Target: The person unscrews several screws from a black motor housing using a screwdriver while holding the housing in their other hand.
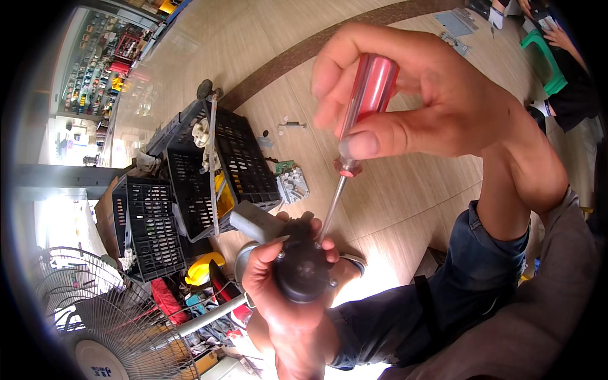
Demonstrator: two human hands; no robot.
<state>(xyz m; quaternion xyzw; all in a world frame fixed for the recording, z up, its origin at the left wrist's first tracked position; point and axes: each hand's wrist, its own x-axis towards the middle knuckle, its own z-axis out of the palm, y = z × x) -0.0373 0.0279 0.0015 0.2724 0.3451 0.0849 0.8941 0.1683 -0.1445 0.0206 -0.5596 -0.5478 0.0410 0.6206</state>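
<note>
My right hand (437, 95) is closed around the red translucent handle of a screwdriver (373, 85). The metal shaft slants down to the left, and its tip meets the edge of a round black motor-like part (304, 269) near a screw. That part rests in my left hand (278, 291), gripped between the thumb on its left side and fingertips showing on the right. Several small silver screws sit around its rim. A light grey block (256, 221) sticks out beside it at the upper left; whether the two are joined, I cannot tell.
Black plastic crates (190, 171) stand on the floor at left, one holding yellow pieces. Nearer is a wire-caged fan (107, 323), beside a heap of tools and parts. Small loose parts (292, 183) lie by the crates. Another person sits far right near a green stool (544, 66).
</note>
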